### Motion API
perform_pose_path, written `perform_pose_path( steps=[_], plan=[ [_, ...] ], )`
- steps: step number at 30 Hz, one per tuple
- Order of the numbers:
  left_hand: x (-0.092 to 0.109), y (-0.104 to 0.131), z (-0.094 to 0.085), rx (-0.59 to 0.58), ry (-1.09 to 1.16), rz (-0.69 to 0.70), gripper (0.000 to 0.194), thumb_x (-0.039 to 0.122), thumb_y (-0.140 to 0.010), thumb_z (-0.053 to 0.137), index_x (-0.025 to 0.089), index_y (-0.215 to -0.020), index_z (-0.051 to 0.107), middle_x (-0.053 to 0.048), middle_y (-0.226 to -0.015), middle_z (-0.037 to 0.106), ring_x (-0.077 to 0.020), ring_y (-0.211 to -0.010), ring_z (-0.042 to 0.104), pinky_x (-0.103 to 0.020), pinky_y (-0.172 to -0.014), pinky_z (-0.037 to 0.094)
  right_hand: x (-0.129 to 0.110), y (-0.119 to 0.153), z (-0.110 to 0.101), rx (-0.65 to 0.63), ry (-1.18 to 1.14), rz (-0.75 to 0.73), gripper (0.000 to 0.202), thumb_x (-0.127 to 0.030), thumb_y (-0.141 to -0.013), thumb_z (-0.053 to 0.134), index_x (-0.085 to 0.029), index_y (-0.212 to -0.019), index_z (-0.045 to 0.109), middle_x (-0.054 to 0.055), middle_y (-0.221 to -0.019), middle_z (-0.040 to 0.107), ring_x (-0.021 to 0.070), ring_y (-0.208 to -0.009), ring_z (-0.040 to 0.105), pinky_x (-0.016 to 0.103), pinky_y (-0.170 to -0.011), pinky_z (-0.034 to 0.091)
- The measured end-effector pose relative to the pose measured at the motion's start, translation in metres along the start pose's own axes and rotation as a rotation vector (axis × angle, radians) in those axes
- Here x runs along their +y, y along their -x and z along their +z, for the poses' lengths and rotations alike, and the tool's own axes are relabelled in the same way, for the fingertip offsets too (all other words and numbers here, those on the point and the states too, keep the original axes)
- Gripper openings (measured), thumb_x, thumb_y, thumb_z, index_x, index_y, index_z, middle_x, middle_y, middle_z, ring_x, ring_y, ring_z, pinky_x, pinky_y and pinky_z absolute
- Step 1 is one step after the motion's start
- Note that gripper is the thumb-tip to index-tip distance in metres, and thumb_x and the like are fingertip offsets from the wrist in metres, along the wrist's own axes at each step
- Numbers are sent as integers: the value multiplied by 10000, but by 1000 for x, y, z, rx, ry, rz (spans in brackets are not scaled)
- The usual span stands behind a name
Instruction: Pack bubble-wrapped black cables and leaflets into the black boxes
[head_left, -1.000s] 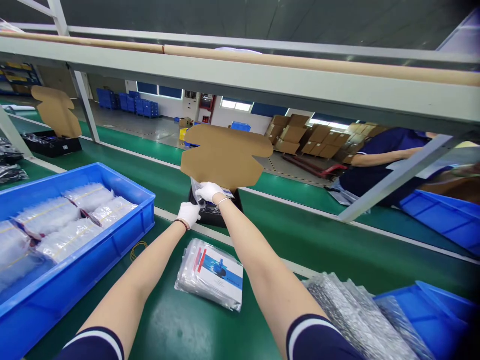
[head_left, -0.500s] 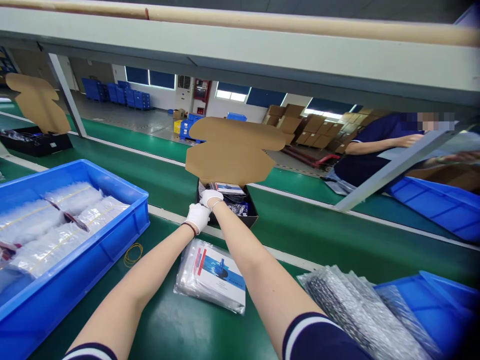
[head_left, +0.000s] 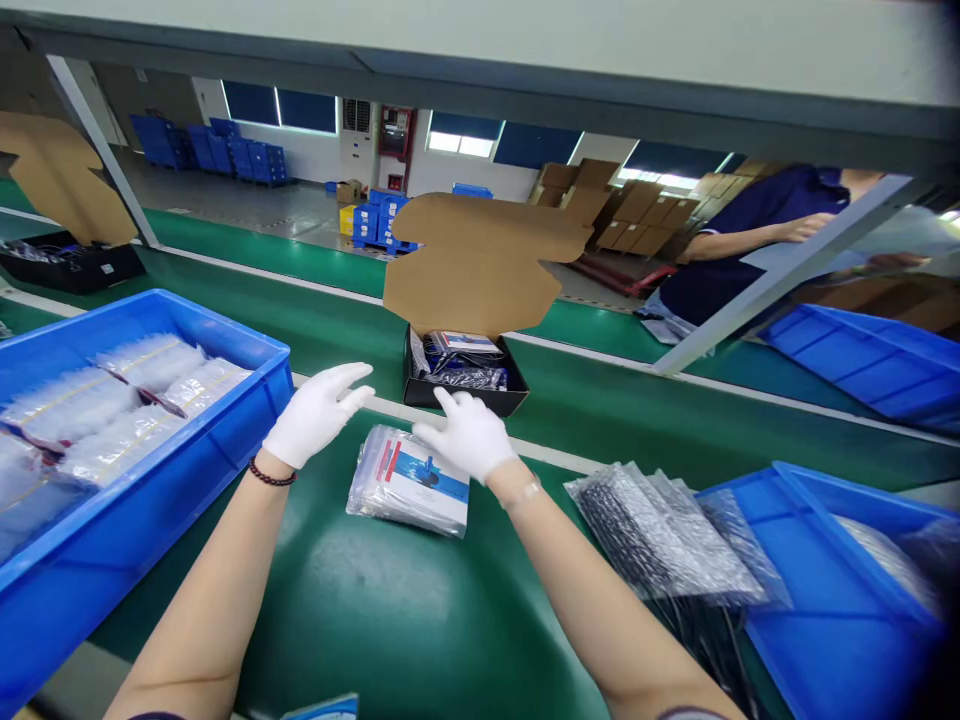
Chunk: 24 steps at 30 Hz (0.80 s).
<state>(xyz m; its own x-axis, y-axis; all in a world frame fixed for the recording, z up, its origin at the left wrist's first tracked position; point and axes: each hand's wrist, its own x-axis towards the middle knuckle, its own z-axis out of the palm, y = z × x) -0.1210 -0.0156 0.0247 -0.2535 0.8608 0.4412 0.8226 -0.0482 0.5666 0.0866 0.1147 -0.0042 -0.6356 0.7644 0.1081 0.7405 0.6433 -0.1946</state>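
Observation:
My left hand (head_left: pixel 315 412), in a white glove, is in the air between the blue bin and a stack of bagged booklets (head_left: pixel 409 485). Its fingers are apart and it holds nothing. Just over the right side of that stack is my gloved right hand (head_left: pixel 471 436), fingers spread, holding nothing; whether it touches the top bag I cannot tell. Beyond it stands a black box (head_left: pixel 491 402) with its brown cardboard lid (head_left: pixel 469 285) raised. Inside lie a bagged booklet (head_left: pixel 471 343), black cables and clear-wrapped parts.
At left, a blue bin (head_left: pixel 247 400) holds banded bundles in clear plastic. On the right are bubble-wrap pouches (head_left: pixel 667 540) with black cables, beside another blue bin (head_left: pixel 795 560). A metal post (head_left: pixel 780 280) and overhead beam frame the line. Across it, a person handles a translucent sheet.
Both my hands have come back from the black box and moved apart, the left toward the blue bin, the right over the booklet stack. My fingers have opened. The view has tilted down.

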Motion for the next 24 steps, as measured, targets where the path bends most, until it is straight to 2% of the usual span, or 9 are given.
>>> perform_pose_path(
  steps=[3, 5, 7, 9, 12, 15, 20, 22, 24],
  plan=[
    [11, 16, -5, 73, 51, -88, 414, 428, -898, 498, 191, -1219, 609, -43, -1252, 617, -197, -1166, 554, -326, -1071, 388, 26, 62, 22, -109, -400, 231, 1058, -637, -611, 703, -193, -1461, 257, 143, -1089, 613, 302, -949, 600, 380, -744, 466],
    [25, 22, -1, 123, 83, -106, 401, 415, -897, 503, 186, -1206, 618, -43, -1252, 617, -196, -1174, 549, -326, -1068, 395, 42, 85, 35, -189, -771, 377, 874, -537, -651, 686, -135, -1366, 384, 89, -908, 651, 230, -771, 616, 322, -649, 461],
    [42, 26, 5, 153, 121, -88, 383, 392, -899, 503, 181, -1193, 628, -41, -1245, 622, -187, -1173, 551, -318, -1071, 396, 54, 95, 42, -166, -1014, 433, 551, -480, -697, 625, -121, -1110, 555, 48, -773, 640, 185, -661, 582, 288, -589, 440],
    [58, 33, 13, 160, 156, -62, 353, 367, -902, 502, 193, -1174, 642, -28, -1241, 625, -177, -1173, 552, -311, -1082, 389, 59, 100, 41, -64, -1009, 434, 338, -465, -717, 589, -154, -850, 584, 30, -717, 618, 170, -636, 550, 274, -571, 419],
    [74, 44, 26, 82, 182, -54, 302, 341, -902, 499, 241, -1128, 672, 5, -1250, 619, -168, -1188, 542, -309, -1094, 380, 58, 101, 36, 64, -804, 401, 272, -445, -791, 497, -192, -693, 528, 13, -686, 588, 166, -657, 530, 263, -586, 392],
    [79, 49, 34, 1, 158, -72, 295, 330, -897, 494, 245, -1105, 686, 1, -1249, 620, -176, -1194, 539, -317, -1090, 388, 50, 97, 36, 85, -676, 403, 287, -419, -849, 422, -212, -655, 464, 7, -658, 558, 172, -673, 532, 262, -607, 367],
    [72, 50, 23, 123, 86, -109, 322, 340, -890, 488, 215, -1119, 677, -23, -1260, 613, -192, -1190, 542, -335, -1106, 363, 46, 90, 35, 35, -460, 419, 273, -421, -867, 438, -224, -679, 424, 1, -611, 520, 191, -644, 523, 279, -607, 324],
    [73, 50, 19, 137, 86, -132, 327, 365, -889, 491, 238, -1130, 672, -11, -1274, 603, -192, -1209, 527, -338, -1112, 351, 44, 92, 31, 97, -539, 388, 274, -424, -877, 424, -221, -695, 446, 3, -653, 550, 186, -676, 536, 275, -628, 349],
    [79, 52, 23, 35, 123, -163, 332, 399, -869, 522, 268, -1137, 671, 1, -1311, 576, -206, -1243, 498, -343, -1101, 362, 39, 97, 26, 206, -690, 350, 299, -453, -882, 421, -217, -704, 467, 5, -692, 574, 181, -709, 547, 271, -651, 383]
  ],
)
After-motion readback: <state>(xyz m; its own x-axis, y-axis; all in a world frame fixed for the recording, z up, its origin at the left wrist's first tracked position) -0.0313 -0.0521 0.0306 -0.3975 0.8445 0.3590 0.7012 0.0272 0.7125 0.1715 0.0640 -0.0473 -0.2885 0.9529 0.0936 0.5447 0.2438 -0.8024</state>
